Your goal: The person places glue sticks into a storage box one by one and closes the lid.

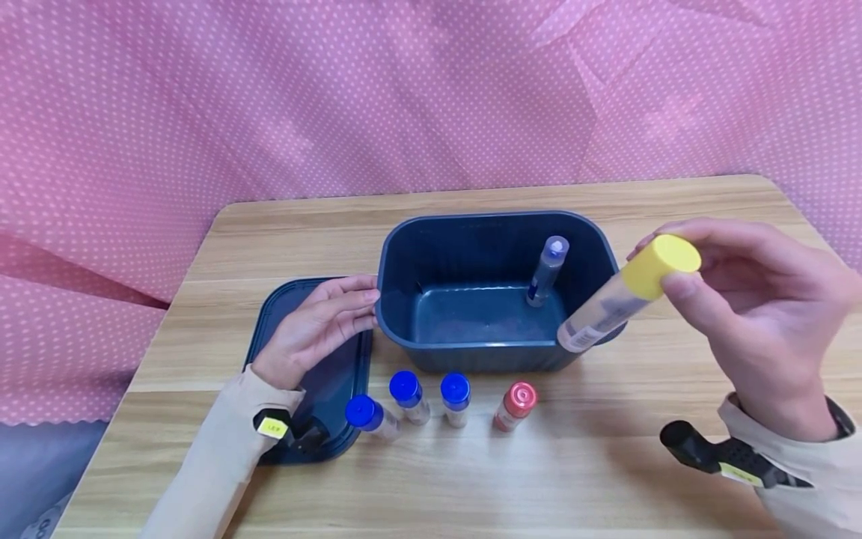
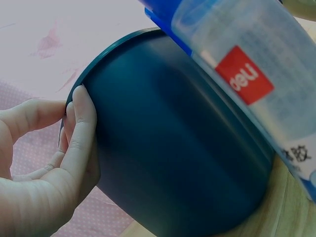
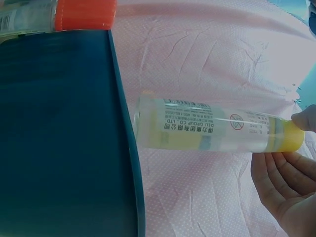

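My right hand point(image 1: 768, 299) pinches the yellow cap of a clear liquid glue bottle point(image 1: 601, 314), tilted with its base over the right front rim of a dark blue bin point(image 1: 471, 358). Thumb on one side and fingers on the other also show on the cap point(image 3: 291, 136) in the right wrist view. With fairly straight fingers, my left hand point(image 1: 323, 322) touches the bin's left wall at the rim. Inside the bin, another glue bottle point(image 1: 547, 269) leans at the right end, clear end up.
Before the bin stand blue-capped glue bottles point(image 1: 364, 412) point(image 1: 406, 389) point(image 1: 456, 391) and a red-capped one point(image 1: 521, 400). A dark blue lid point(image 1: 337, 397) lies left on the wooden table point(image 1: 539, 486), under my left forearm. Pink dotted cloth point(image 1: 438, 97) hangs behind.
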The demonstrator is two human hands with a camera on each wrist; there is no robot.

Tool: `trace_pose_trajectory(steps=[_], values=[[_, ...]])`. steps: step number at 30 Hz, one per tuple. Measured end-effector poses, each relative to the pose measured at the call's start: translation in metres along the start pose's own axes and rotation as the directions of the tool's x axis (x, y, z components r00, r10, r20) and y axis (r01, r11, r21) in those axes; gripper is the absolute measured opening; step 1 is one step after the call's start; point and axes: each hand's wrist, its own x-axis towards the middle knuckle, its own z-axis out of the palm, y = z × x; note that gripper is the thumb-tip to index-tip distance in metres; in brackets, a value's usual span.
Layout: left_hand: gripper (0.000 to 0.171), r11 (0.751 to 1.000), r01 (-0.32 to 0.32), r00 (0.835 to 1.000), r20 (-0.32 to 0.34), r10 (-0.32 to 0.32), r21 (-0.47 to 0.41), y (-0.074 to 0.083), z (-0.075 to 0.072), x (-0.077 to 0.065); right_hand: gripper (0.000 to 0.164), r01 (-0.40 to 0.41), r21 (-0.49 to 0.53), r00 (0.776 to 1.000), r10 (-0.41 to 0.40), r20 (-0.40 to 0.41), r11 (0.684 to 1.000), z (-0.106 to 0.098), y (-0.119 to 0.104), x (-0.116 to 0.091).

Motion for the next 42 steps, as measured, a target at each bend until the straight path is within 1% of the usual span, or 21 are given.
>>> trace_pose_trajectory(steps=[4, 8, 13, 18, 20, 27, 32, 39, 42], values=[[0.019, 1.0, 0.001, 1.0, -0.002, -0.001, -0.005, 0.0, 0.0, 0.0, 0.035, -0.001, -0.065, 1.0, 0.001, -0.002, 0.998, 0.002, 0.001, 0.002], [0.02, 1.0, 0.012, 1.0, -0.013, -0.013, -0.022, 0.002, 0.002, -0.001, 0.033, 0.001, -0.079, 1.0, -0.001, -0.002, 0.997, 0.006, 0.003, 0.004], [0.02, 0.999, 0.027, 0.998, -0.048, -0.028, -0.019, 0.003, 0.004, -0.002, 0.033, 0.006, -0.094, 1.0, -0.005, 0.011, 0.996, 0.012, 0.007, 0.007], [0.02, 0.999, 0.031, 0.999, -0.044, -0.032, -0.014, 0.004, 0.004, -0.001, 0.032, 0.005, -0.077, 0.999, -0.002, 0.045, 0.997, 0.018, 0.011, 0.007], [0.02, 0.999, 0.031, 0.999, -0.039, -0.031, -0.019, 0.004, 0.004, -0.001, 0.031, -0.006, -0.075, 0.998, 0.011, 0.059, 0.997, 0.019, 0.013, 0.007], [0.02, 0.999, 0.029, 0.999, -0.041, -0.029, -0.014, 0.005, 0.005, -0.001, 0.029, -0.061, -0.121, 0.991, 0.075, 0.112, 0.991, 0.023, 0.019, 0.005], [0.02, 0.999, 0.025, 0.999, -0.043, -0.026, -0.023, 0.005, 0.005, -0.001, 0.028, -0.093, -0.219, 0.982, 0.126, 0.141, 0.971, 0.017, 0.024, 0.001], [0.02, 0.999, 0.027, 0.998, -0.053, -0.028, -0.026, 0.004, 0.004, -0.001, 0.032, -0.12, -0.299, 0.968, 0.178, 0.175, 0.947, 0.01, 0.031, -0.004], [0.02, 0.999, 0.024, 0.998, -0.05, -0.026, -0.026, 0.003, 0.004, -0.001, 0.034, -0.114, -0.382, 0.961, 0.199, 0.191, 0.917, 0.009, 0.033, -0.006]])
